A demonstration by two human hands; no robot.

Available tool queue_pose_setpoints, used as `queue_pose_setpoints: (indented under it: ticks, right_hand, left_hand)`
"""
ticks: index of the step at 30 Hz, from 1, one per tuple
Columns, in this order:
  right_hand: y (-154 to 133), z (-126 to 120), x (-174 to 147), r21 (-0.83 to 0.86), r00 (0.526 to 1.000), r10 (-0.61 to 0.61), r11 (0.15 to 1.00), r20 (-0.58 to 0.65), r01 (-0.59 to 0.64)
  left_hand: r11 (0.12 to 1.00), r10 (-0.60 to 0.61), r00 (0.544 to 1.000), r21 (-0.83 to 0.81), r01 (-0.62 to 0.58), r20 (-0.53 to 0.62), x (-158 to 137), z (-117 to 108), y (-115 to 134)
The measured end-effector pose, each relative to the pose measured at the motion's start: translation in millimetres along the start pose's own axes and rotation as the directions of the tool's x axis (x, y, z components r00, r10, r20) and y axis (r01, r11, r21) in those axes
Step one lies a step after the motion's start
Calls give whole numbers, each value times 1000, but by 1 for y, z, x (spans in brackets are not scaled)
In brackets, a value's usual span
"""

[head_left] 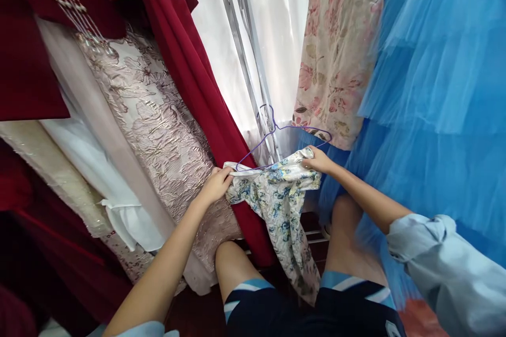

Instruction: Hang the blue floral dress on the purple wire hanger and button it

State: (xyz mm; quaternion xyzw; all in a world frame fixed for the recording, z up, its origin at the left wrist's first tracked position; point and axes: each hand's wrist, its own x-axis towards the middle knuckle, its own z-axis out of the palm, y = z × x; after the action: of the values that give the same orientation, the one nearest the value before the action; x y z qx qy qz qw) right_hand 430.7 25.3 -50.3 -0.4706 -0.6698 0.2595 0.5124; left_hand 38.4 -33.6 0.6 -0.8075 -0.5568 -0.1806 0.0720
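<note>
A white dress with a blue and green floral pattern [286,210] hangs between my two hands, its skirt trailing down between my knees. My left hand [217,184] is closed on the left end of its top edge. At the right end, my right hand [318,160] pinches the fabric near the corner. A purple wire hanger [259,145] sits at the top of the dress, its lower bar running along the neckline and its right end rising above my right hand. The hanger's hook is up against the metal rack post.
Shiny metal posts [245,52] stand ahead before a white curtain [201,5]. To the left hang a dark red garment [190,63] and a pink brocade dress [158,121]. A pink floral dress [336,47] and a blue tulle gown [430,89] hang on the right.
</note>
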Motion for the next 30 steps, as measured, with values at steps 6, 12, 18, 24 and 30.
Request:
queue_pose_setpoints:
  ticks: [6,12,18,24,30]
  right_hand:
    - [2,7,-24,-52,992,-63,996,107,69]
    - [-10,12,-38,-112,975,-135,981,175,156]
    - [-15,12,-43,-207,969,-129,963,209,173]
    - [-26,16,-57,-235,950,-145,949,275,212]
    - [-26,-9,-64,-85,930,-360,927,75,366]
  left_hand:
    - [995,-80,995,-65,76,-63,21,2,2]
    - [995,-86,994,-52,83,-65,25,-8,-8]
    - [997,-56,994,-56,51,-89,31,-20,0]
    - [975,166,958,-106,-195,-236,41,-28,55]
    - [991,54,882,-83,-105,-468,35,-31,78]
